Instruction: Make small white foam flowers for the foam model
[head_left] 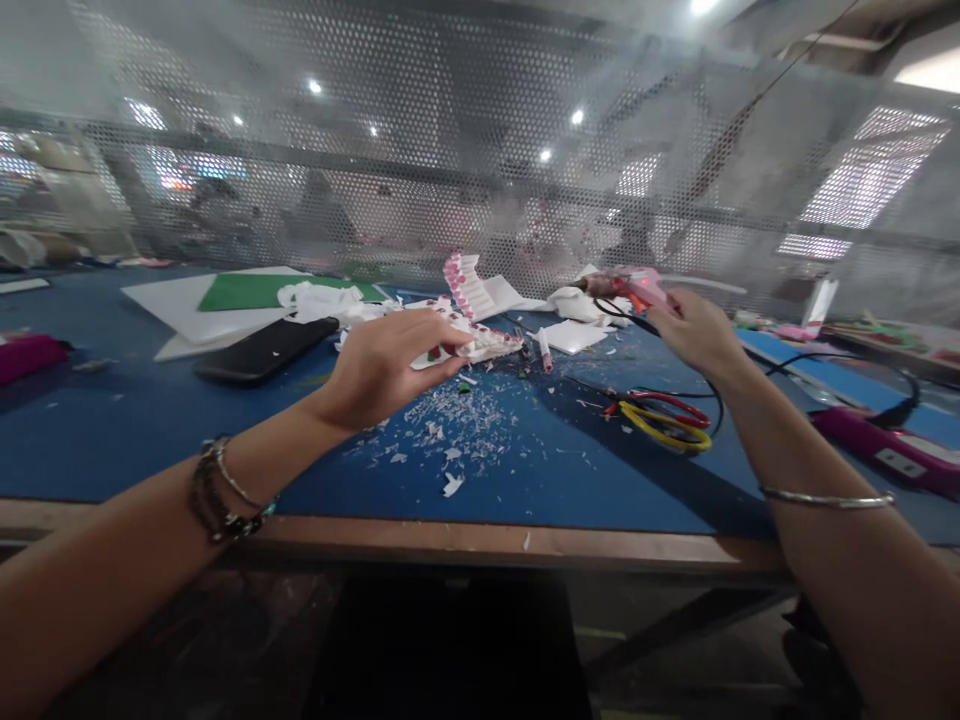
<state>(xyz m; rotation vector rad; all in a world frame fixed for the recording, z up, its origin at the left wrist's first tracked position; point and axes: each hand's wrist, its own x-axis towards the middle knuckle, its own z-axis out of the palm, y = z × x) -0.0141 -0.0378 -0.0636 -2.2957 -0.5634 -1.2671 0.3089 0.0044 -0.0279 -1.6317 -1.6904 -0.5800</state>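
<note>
My left hand (390, 362) is closed around a white foam craft piece (480, 340) with rows of red and pink tabs, holding it just above the blue table mat (150, 420). Farther right, my right hand (694, 325) grips a pink hot glue gun (630, 287), whose nozzle points left toward the foam piece. The gun's black cord (675, 392) trails down across the mat. White foam scraps (457, 420) lie scattered below the craft piece.
A black phone (266, 350) lies left of my hand. White and green foam sheets (247, 292) sit at the back left. Red-and-yellow scissors (664, 415) lie on the right, with a pink tool (885, 450) beyond. A perforated metal screen (480, 150) backs the table.
</note>
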